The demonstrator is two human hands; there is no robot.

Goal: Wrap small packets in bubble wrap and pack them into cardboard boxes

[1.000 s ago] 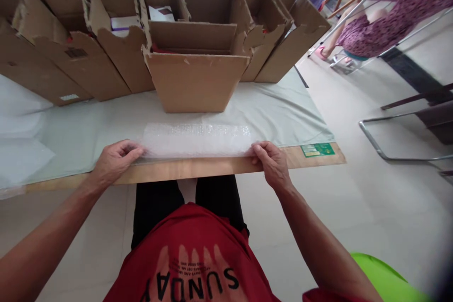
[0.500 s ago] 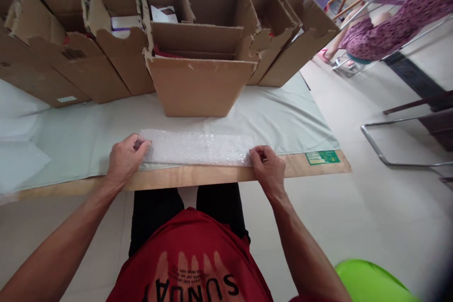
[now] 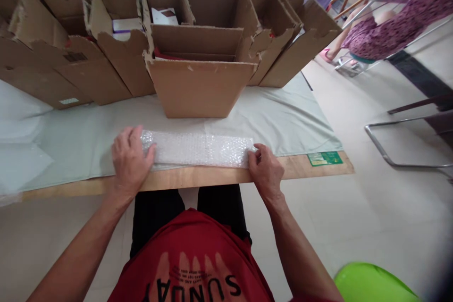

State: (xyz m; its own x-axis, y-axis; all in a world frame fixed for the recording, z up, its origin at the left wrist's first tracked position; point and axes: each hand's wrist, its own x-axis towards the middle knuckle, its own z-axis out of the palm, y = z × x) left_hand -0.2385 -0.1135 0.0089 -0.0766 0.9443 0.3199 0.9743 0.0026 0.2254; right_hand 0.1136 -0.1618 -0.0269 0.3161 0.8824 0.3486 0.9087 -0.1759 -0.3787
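Note:
A long, flat strip of clear bubble wrap [image 3: 200, 149] lies across the table near its front edge. My left hand [image 3: 130, 156] rests at the strip's left end, its fingers stretched forward and the thumb apart, touching the plastic. At the opposite end my right hand [image 3: 265, 165] is closed, thumb and bent fingers pinching the corner of the wrap. Whether anything is inside the wrap cannot be made out.
Behind the wrap stands a cardboard bin [image 3: 203, 87], with several more cardboard holders [image 3: 113, 63] around it. Crumpled plastic sheeting [image 3: 24, 151] lies at left. A green stool [image 3: 371, 283] is low right; a seated person [image 3: 392, 33] is beyond.
My left hand has let go of its pinch and spread its fingers over the left end of the wrap. My right hand stays at the right corner.

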